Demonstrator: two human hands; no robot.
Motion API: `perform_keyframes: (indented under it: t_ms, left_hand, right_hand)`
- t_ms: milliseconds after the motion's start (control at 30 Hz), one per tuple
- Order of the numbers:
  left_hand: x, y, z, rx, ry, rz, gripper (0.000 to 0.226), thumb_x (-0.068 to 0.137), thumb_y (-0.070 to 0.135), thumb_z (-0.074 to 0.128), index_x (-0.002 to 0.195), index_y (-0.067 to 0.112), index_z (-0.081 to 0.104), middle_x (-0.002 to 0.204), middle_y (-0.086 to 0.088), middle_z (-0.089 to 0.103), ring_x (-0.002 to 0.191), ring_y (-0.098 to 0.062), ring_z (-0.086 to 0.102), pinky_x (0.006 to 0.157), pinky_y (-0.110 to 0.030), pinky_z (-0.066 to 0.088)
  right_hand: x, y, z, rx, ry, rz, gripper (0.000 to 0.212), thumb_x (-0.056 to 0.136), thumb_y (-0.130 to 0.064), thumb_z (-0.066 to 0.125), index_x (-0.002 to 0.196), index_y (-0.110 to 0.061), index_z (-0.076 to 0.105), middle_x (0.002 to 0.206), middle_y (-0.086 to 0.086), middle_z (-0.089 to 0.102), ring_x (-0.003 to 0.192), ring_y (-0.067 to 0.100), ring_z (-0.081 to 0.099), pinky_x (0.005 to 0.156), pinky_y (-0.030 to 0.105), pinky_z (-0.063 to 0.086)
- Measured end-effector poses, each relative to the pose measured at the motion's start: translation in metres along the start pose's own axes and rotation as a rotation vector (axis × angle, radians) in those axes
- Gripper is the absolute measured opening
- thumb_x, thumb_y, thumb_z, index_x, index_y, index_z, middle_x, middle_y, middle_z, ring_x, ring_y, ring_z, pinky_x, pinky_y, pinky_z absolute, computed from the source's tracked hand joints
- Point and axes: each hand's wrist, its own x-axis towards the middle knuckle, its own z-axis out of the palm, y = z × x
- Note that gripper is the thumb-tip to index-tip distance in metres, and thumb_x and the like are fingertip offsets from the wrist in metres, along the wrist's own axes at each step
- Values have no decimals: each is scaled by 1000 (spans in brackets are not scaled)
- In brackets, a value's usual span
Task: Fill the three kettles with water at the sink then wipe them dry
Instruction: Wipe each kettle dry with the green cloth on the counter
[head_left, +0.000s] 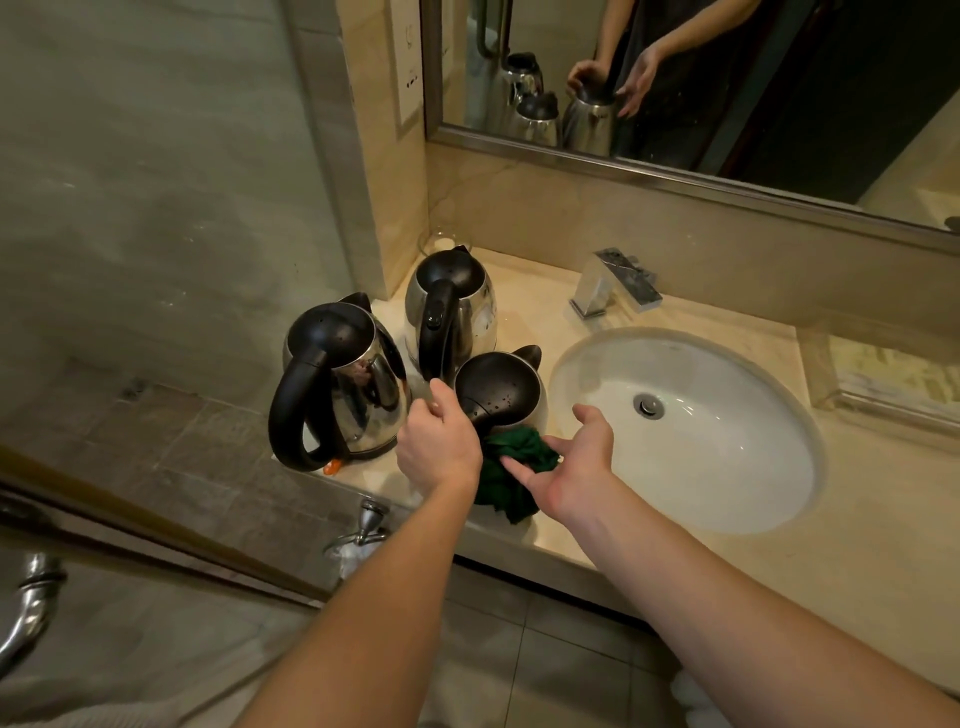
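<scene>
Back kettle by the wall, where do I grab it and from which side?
Grip its black handle, coming from the near side: the back kettle stands upright with the loop facing you, between the left kettle and front kettle.

A single wide-angle view, worn on the person's head, looks forward and steeply down from close above the worktop. The sink lies just right of centre. Beyond the sink, the mirror crosses the top edge, and floor fills the frame below the sink.
</scene>
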Motion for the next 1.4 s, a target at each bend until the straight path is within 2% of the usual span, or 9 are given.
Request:
perform_keyframes:
  t_ms: [200, 333, 400, 533, 600, 767, 933, 1200, 1400]
  left_hand:
    - [1, 0, 1, 27, 15, -15, 57, 103, 47, 34, 78, 6, 63, 78, -7, 62, 76, -21, 53, 70, -32, 34]
    - [1, 0, 1, 45, 8, -17, 56, 103, 45, 34, 79, 4, 63, 78, -8, 62, 74, -21, 54, 68, -33, 33]
    - [2, -1, 2, 38, 9, -19, 57, 103, 46, 34, 78, 4, 64, 77, -8, 63, 74, -23, 57, 67, -33, 34]
    - [4, -4, 4, 22, 5, -26, 57, 102, 49, 34, 77, 7, 63, 76, -8, 64, 76, -23, 60, 68, -34, 41]
    - [3, -4, 4, 19, 8, -28, 56, 102, 48, 34, 76, 8, 62, 77, -7, 63, 76, -22, 60, 68, -34, 41]
    - [2, -1, 2, 41, 13, -25, 55, 103, 47, 34, 77, 7, 61, 77, -6, 62, 76, -20, 57, 69, -33, 36]
    - [2, -2, 3, 30, 8, -19, 56, 103, 46, 34, 75, 6, 61, 76, -8, 63, 75, -23, 59, 67, -33, 37]
    - [0, 1, 1, 57, 14, -4, 55, 104, 44, 34, 75, 5, 60, 74, -8, 59, 70, -19, 52, 68, -33, 33]
    - [4, -2, 3, 60, 4, 16, 56, 104, 45, 32, 79, 5, 64, 77, -7, 62, 73, -20, 54, 69, -33, 36]
  right_hand:
    - [-7, -11, 9, 19, -3, -46, 60, 93, -39, 52, 138, -2, 41, 138, 18, 40, 128, 42, 44, 102, 56, 45]
    - [-9, -7, 12, -32, 9, -96, 40, 95, -35, 51, 125, -10, 44, 95, 7, 45, 126, 36, 45, 107, 54, 41]
    - [-7, -3, 14, -51, 20, -94, 36, 95, -36, 51, 121, -12, 44, 92, 5, 44, 129, 35, 43, 110, 55, 36]
    - [7, 4, 11, -84, -20, -39, 48, 93, -43, 49, 125, -7, 44, 111, 14, 49, 132, 37, 43, 115, 54, 28]
    - [15, 10, 7, -83, -44, -9, 60, 91, -47, 51, 135, -6, 41, 129, 17, 52, 134, 37, 42, 115, 55, 27]
    - [18, 12, -2, -26, -25, 14, 77, 92, -48, 51, 152, -9, 22, 151, 19, 35, 141, 39, 31, 115, 58, 26]
    - [8, -1, -4, -2, -31, -7, 74, 95, -45, 49, 152, -5, 21, 156, 18, 25, 142, 40, 30, 112, 58, 32]
    - [-6, -12, -2, -132, -106, -157, 60, 97, -41, 50, 145, -6, 36, 152, 13, 32, 141, 37, 31, 110, 53, 38]
    - [3, -5, -3, -227, -149, -169, 66, 98, -45, 47, 152, -12, 28, 158, 7, 27, 147, 29, 21, 116, 51, 26]
